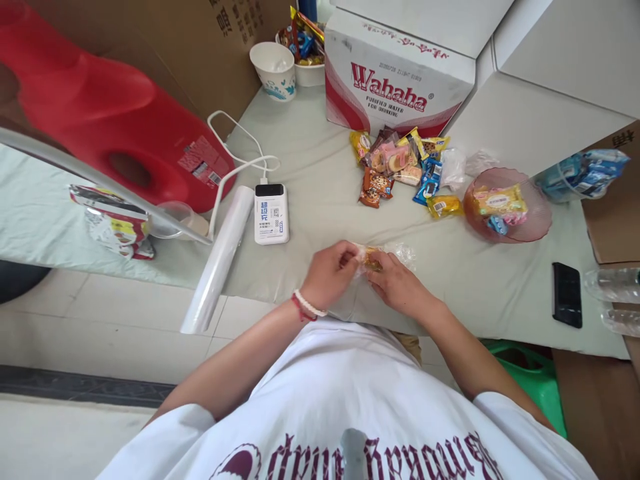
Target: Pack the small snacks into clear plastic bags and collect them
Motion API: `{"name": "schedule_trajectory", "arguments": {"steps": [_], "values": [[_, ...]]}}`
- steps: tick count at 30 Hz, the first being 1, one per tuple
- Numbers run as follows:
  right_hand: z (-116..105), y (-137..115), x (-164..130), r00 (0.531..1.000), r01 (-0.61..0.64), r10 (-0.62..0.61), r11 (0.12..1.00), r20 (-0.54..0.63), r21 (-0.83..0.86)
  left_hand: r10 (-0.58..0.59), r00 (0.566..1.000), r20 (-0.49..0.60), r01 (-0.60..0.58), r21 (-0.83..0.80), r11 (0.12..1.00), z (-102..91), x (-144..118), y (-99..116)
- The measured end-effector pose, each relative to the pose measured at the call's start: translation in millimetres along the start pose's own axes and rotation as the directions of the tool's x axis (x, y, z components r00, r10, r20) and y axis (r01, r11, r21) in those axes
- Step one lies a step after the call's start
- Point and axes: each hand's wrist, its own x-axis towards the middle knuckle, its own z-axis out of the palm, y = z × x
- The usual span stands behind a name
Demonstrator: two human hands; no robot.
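Note:
My left hand point(330, 273) and my right hand point(397, 283) meet near the table's front edge, both gripping a small clear plastic bag point(385, 257) with a yellow-brown snack inside. A pile of wrapped snacks point(400, 165) lies farther back on the grey tablecloth point(310, 147). To the right of it, a pink translucent bowl point(535, 213) holds a few wrapped snacks.
A roll of clear bags point(220, 260) overhangs the table edge beside a white power bank point(271, 213) with its cable. A red plastic jug point(110, 120) lies at left, a Wahaha carton point(400, 73) and paper cup point(274, 70) at the back, a black phone point(567, 294) at right.

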Motion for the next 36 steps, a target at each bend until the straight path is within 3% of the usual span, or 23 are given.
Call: {"name": "schedule_trajectory", "arguments": {"steps": [2, 4, 5, 7, 9, 13, 15, 17, 19, 24, 28, 31, 33, 34, 35, 36], "values": [[3, 4, -2, 0.997, 0.030, -0.020, 0.990, -0.074, 0.141, 0.063, 0.995, 0.071, -0.073, 0.155, 0.985, 21.4, 8, 3], [6, 9, -6, 0.980, -0.035, 0.079, 0.972, -0.183, 0.231, 0.064, 0.994, 0.094, -0.094, 0.362, 0.928, 37.5, 14, 3], [7, 13, -8, 0.952, -0.124, 0.183, 0.964, -0.247, 0.236, 0.054, 0.994, 0.092, -0.090, 0.454, 0.886, 42.7, 16, 2], [10, 19, -13, 0.841, -0.360, 0.405, 0.914, -0.359, 0.186, 0.039, 0.996, 0.078, -0.077, 0.574, 0.815, 48.0, 16, 2], [11, 25, -16, 0.753, -0.526, 0.522, 0.843, -0.401, 0.111, 0.056, 0.998, 0.028, -0.061, 0.629, 0.775, 47.9, 14, 3], [5, 23, -16, 0.755, -0.528, 0.539, 0.838, -0.375, 0.140, 0.072, 0.981, -0.183, 0.076, 0.692, 0.718, 42.6, 14, 1], [0, 14, -11, 0.770, -0.483, 0.544, 0.839, -0.335, 0.252, 0.004, 0.980, -0.198, 0.138, 0.695, 0.706, 41.5, 17, -3], [-4, 2, -1, 0.799, -0.426, 0.527, 0.836, -0.289, 0.345, -0.058, 0.987, -0.150, 0.145, 0.671, 0.727, 42.0, 18, -7], [-4, -10, 9, 0.824, -0.369, 0.492, 0.842, -0.282, 0.394, -0.041, 0.990, -0.138, 0.119, 0.616, 0.779, 42.7, 17, -9], [4, -19, 17, 0.833, -0.267, 0.491, 0.762, -0.257, 0.591, 0.187, 0.960, -0.209, -0.107, 0.344, 0.933, 38.6, 3, -1], [13, -16, 6, 0.864, -0.187, 0.465, 0.650, -0.192, 0.736, 0.293, 0.956, -0.035, -0.290, 0.068, 0.955, 39.5, -9, 10], [10, -3, -9, 0.859, -0.173, 0.477, 0.611, -0.185, 0.773, 0.305, 0.946, 0.112, -0.290, -0.129, 0.948, 42.7, -14, 11], [-5, 20, -25, 0.796, -0.199, 0.546, 0.643, -0.260, 0.740, 0.298, 0.944, 0.144, -0.269, -0.190, 0.944, 39.6, -18, 4], [-18, 37, -35, 0.735, -0.231, 0.598, 0.664, -0.320, 0.711, 0.284, 0.949, 0.133, -0.257, -0.190, 0.948, 35.6, -21, -2], [-34, 57, -47, 0.656, -0.274, 0.650, 0.678, -0.383, 0.682, 0.262, 0.959, 0.108, -0.241, -0.174, 0.955, 30.0, -24, -9], [-53, 80, -59, 0.542, -0.301, 0.697, 0.682, -0.469, 0.666, 0.230, 0.971, 0.068, -0.218, -0.149, 0.964, 23.0, -27, -18]]}}
